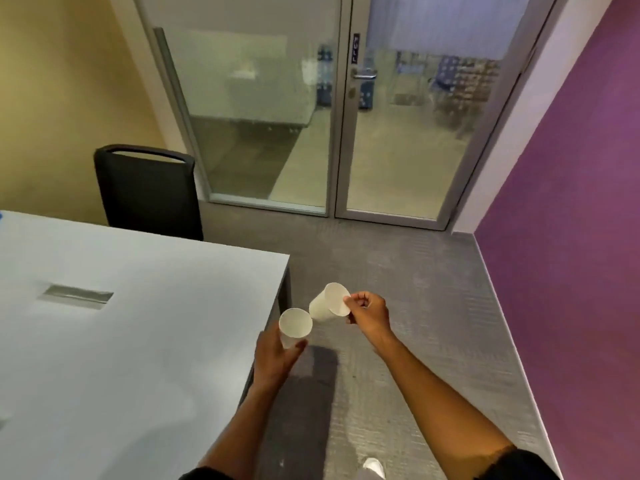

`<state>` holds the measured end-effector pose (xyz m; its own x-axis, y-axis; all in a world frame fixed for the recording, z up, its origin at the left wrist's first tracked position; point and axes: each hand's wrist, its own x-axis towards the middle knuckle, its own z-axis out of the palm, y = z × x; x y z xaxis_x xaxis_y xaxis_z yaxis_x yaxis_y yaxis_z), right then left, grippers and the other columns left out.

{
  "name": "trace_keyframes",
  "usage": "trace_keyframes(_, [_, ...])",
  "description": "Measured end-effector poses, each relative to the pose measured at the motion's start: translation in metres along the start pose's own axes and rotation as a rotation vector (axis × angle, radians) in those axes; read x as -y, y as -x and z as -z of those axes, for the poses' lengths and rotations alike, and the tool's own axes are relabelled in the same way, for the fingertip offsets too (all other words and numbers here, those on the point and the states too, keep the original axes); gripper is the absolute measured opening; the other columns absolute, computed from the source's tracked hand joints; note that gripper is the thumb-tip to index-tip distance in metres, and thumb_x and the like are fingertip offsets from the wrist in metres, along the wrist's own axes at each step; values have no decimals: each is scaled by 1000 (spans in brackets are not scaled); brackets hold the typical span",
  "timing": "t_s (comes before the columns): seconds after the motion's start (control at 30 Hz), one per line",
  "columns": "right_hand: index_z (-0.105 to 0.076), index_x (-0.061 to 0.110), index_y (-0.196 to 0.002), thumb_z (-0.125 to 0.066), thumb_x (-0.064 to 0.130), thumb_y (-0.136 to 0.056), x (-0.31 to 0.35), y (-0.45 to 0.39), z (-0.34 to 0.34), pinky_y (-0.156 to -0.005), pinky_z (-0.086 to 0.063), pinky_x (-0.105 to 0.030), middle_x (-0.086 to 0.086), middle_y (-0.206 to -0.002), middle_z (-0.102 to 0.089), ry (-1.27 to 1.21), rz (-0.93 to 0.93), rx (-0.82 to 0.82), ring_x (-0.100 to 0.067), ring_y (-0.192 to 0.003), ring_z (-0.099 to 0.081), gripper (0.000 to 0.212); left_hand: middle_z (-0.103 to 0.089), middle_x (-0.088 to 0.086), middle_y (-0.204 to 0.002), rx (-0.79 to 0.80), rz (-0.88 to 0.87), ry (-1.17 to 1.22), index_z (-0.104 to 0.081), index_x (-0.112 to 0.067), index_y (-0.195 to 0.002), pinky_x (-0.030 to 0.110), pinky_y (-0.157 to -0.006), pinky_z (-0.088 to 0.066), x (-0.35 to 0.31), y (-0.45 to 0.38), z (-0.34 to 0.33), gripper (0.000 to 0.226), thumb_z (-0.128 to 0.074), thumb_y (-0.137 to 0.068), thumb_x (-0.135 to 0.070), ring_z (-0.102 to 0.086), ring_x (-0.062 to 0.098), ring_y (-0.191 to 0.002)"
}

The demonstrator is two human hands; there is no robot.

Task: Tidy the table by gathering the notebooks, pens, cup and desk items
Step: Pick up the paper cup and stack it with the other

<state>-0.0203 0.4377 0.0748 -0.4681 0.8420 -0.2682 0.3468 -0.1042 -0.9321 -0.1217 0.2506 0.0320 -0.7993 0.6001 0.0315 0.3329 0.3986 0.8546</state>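
Two white paper cups are held in the air beyond the table's right edge, above the carpet. My left hand (275, 356) grips one cup (294, 325) from below, its mouth facing up toward me. My right hand (367, 311) pinches the rim of the second cup (327, 303), which is tilted with its base pointing down-left, nearly touching the first cup's rim. The white table (138, 323) lies to the left of both hands. No notebooks or pens are in view.
A grey cable hatch (75, 296) is set into the tabletop. A black chair (149, 192) stands behind the table's far side. Glass doors (346, 116) close off the room ahead, a purple wall (571, 220) runs along the right. Grey carpet (415, 323) covers the floor.
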Motion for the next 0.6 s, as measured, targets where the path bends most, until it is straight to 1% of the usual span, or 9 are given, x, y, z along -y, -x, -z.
trace_keyframes(0.13, [-66, 11, -94, -69, 18, -88, 18, -42, -59, -62, -61, -29, -9, -89, -70, 58, 20, 161, -22, -70, -70, 10, -62, -23, -100, -144, 132, -32, -54, -48, -102, 13, -69, -41, 19, -29, 27, 46, -73, -63, -64, -60, 3, -85])
trace_keyframes(0.17, [-66, 11, -94, -69, 18, -88, 23, -53, -75, -61, -60, -26, -8, -90, -70, 81, 31, 213, -22, -73, -70, 10, -60, -26, -99, -188, 157, -30, -52, -51, -100, 13, -70, -42, 23, -37, 35, 46, -73, -61, -66, -59, 2, -83])
trace_keyframes(0.23, [-65, 13, -93, -69, 20, -88, 33, -70, -105, -59, -58, -21, -6, -91, -69, 116, 59, 307, -20, -77, -70, 9, -64, -14, -111, -256, 257, -61, -51, -43, -112, 24, -81, -51, 33, -51, 48, 57, -80, -64, -54, -63, 11, -94])
trace_keyframes(0.27, [-65, 14, -93, -69, 20, -88, 39, -78, -119, -57, -57, -20, -6, -91, -69, 124, 67, 354, -19, -76, -70, 9, -65, -4, -118, -302, 315, -79, -51, -32, -119, 31, -85, -52, 39, -58, 53, 65, -84, -65, -44, -64, 19, -101])
trace_keyframes(0.3, [-65, 14, -92, -69, 19, -89, 44, -86, -134, -56, -55, -18, -5, -91, -69, 130, 67, 402, -18, -74, -69, 7, -65, 2, -120, -358, 365, -84, -51, -24, -123, 31, -84, -51, 46, -64, 58, 69, -86, -66, -38, -64, 23, -104])
trace_keyframes(0.37, [-64, 15, -89, -68, 16, -89, 53, -98, -164, -55, -56, -18, -5, -87, -68, 145, 78, 494, -16, -67, -68, 5, -67, 5, -116, -454, 438, -76, -50, -19, -123, 24, -76, -47, 56, -69, 74, 69, -86, -65, -33, -65, 25, -100])
trace_keyframes(0.47, [-63, 15, -85, -68, 16, -89, 65, -109, -202, -64, -61, -29, -5, -80, -68, 182, 115, 627, -16, -60, -67, 7, -68, 3, -105, -609, 513, -67, -52, -19, -118, 21, -66, -41, 66, -70, 93, 64, -86, -65, -30, -64, 23, -91])
trace_keyframes(0.53, [-63, 14, -87, -68, 18, -89, 68, -116, -227, -69, -62, -33, -6, -82, -69, 214, 123, 724, -18, -62, -68, 6, -68, 4, -105, -746, 551, -56, -54, -16, -119, 24, -70, -43, 69, -66, 103, 63, -86, -65, -26, -60, 18, -89])
trace_keyframes(0.6, [-63, 12, -91, -68, 17, -89, 70, -115, -251, -67, -62, -32, -7, -86, -69, 228, 126, 801, -18, -64, -68, 7, -67, 7, -109, -852, 605, -44, -57, -11, -119, 33, -77, -49, 74, -57, 110, 63, -87, -65, -22, -59, 22, -95])
